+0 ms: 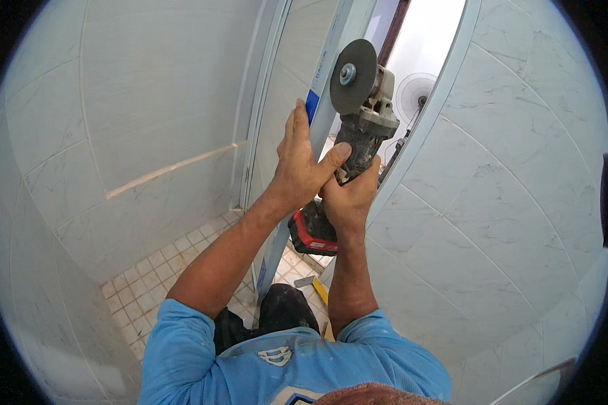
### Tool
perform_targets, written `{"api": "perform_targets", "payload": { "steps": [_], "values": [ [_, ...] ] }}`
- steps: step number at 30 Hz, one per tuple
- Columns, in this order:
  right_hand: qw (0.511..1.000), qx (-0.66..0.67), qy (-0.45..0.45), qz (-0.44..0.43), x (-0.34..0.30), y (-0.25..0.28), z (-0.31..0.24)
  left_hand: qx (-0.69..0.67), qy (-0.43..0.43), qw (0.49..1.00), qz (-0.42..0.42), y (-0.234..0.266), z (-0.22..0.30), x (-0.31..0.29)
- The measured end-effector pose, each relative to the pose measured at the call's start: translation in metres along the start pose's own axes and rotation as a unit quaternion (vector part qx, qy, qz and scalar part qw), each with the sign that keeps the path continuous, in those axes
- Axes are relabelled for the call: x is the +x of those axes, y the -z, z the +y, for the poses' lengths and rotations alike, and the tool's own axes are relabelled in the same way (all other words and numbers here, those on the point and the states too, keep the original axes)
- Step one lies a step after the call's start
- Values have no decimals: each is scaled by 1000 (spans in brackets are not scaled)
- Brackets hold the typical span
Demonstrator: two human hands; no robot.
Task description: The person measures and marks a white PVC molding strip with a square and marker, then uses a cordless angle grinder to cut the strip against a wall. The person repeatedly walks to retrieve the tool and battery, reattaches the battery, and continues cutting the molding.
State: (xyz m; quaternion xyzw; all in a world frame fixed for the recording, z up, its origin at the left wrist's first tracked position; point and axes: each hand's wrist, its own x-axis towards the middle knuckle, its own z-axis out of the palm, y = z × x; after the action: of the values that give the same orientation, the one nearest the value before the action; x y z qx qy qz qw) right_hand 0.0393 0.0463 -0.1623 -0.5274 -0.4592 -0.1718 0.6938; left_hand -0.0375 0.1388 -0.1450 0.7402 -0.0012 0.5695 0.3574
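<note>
A dusty cordless angle grinder (361, 138) is held upright in front of me, with its dark cutting disc (363, 74) at the top facing left. My right hand (350, 202) is wrapped round the lower part of its body. Below that hand sits the red and black battery (313, 233). My left hand (296, 165) lies with its fingers stretched upward along the edge of a pale blue-framed door (327, 84). Its thumb reaches across to the grinder's body and seems to touch it. A blue label (312, 104) is on the door edge just above the left fingertips.
Marbled tiled walls (493, 196) stand close on both sides. A square with a yellow part (319, 290) lies on the small-tiled floor (165, 260) near my legs. Through the doorway, a white fan (412, 94) shows behind the grinder. A pale strip (175, 167) crosses the left wall.
</note>
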Motion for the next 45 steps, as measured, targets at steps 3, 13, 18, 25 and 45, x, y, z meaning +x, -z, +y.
{"api": "perform_targets", "payload": {
  "steps": [3, 13, 18, 25, 45],
  "values": [
    [1000, 12, -2, 2, 2, -3, 0, 10, -5, 1000, 4, 0, -5, 4],
    [1000, 3, 2, -2, 4, -3, 1, 19, 4, 1000, -2, 1, -8, 6],
    [1000, 6, -6, -6, 4, -2, 2, 7, -1, 1000, -6, 0, -5, 6],
    [1000, -6, -21, -14, 4, -1, 0, -10, 0, 1000, -12, 0, -6, 6],
    [1000, -4, 2, -1, 5, -1, 4, 8, 3, 1000, -6, -3, -5, 7]
  ]
}}
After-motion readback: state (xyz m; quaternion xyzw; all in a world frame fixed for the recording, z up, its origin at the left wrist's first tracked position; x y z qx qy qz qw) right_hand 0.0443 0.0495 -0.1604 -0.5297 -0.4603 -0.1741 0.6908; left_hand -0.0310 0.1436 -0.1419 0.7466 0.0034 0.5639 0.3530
